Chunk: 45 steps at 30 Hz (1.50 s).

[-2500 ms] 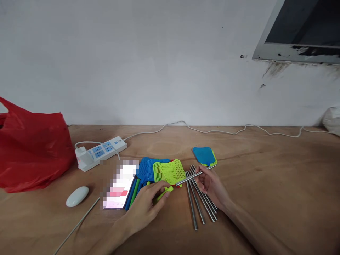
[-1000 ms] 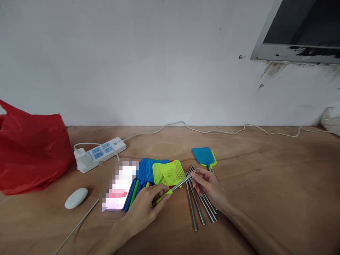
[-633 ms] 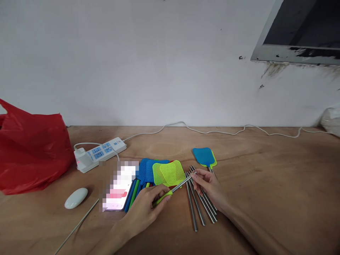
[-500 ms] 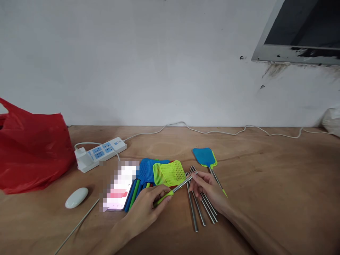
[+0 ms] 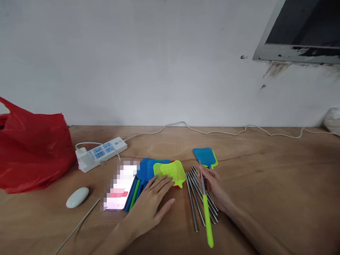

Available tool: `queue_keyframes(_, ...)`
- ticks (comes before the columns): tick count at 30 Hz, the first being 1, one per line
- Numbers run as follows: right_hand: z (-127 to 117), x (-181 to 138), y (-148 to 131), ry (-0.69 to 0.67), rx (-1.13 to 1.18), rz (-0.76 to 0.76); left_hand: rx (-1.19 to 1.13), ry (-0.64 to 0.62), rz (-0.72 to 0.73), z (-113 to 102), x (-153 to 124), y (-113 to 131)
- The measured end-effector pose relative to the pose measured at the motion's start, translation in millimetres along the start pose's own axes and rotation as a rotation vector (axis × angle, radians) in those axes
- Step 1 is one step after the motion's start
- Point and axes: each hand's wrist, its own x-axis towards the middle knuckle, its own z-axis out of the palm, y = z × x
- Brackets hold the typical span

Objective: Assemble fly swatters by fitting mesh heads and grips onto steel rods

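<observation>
My right hand [image 5: 212,184] pinches the metal rod of a fly swatter handle [image 5: 208,219], whose yellow-green grip points toward me. Under it, several bare metal rods [image 5: 193,209] lie fanned on the table. With fingers spread, my left hand [image 5: 151,202] reaches over the pile of swatter heads; its fingertips are at the yellow-green mesh head [image 5: 174,170], though contact is hard to judge. Blue mesh heads [image 5: 148,170] lie beneath and left of that one. Blue and green grips [image 5: 135,193] show beside my left wrist. Beyond my right hand rests a blue swatter head [image 5: 204,156] over a yellow-green one.
A lit phone [image 5: 122,187] lies left of the pile. Farther left are a white oval object [image 5: 77,197], a white power strip [image 5: 101,154] with a plug in it, and a red plastic bag [image 5: 34,152]. A white cable [image 5: 212,132] runs along the wall.
My left hand has let go of the yellow-green grip and moved onto the swatter heads, fingers opening. My right hand has swung the handle round, so its grip now points toward me.
</observation>
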Motion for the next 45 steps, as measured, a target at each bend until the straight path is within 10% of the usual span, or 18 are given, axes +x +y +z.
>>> queue_keyframes(45,3,-7,-4,-0.3,-0.396,0.066,0.083,0.096,-0.099,16,-1,-14)
